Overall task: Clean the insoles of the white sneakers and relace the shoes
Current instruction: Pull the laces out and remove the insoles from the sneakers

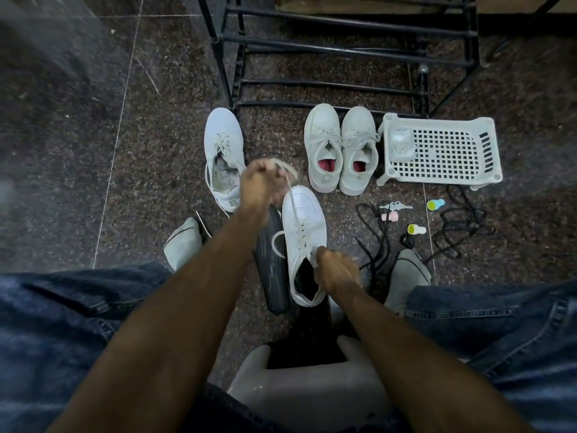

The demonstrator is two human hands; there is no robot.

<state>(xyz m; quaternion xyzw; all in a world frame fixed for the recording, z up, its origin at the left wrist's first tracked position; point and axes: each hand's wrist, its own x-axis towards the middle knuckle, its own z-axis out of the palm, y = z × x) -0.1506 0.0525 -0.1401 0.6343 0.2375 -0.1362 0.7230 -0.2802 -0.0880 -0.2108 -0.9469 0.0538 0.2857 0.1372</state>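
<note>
**Lace drawn tight over a white sneaker**

While the person sits on a pale stool point(312, 398) with knees apart, both hands work at one white sneaker point(304, 242) standing on the speckled stone floor point(150, 157) between the feet. The left hand point(260, 185) is raised beyond the sneaker's toe, its fingers point(265, 170) curled tight round a white lace point(289, 195) that runs taut from the fist down to the eyelets; the hand is blurred. The right hand point(335, 271) is at the sneaker's collar, its fingers curled and pinching the other run of lace by the top eyelets. A loose loop of lace hangs off the sneaker's left flank, just under the left forearm.

Just left of the right fingers, touching the sneaker's side, lies a dark insole point(273, 270), lengthwise on the floor. Beyond and left of the left fingers rests the second white sneaker point(223, 157), its laces slack and trailing. To the right of the left fingers stands another pair of pale shoes point(342, 148) with pink linings, side by side, and beside them a white plastic basket point(443, 151). Right of the right fingers lie tangled black laces point(459, 226), keys point(395, 207) and small coloured caps. A black metal rack point(343, 51) stands farther back.
</note>
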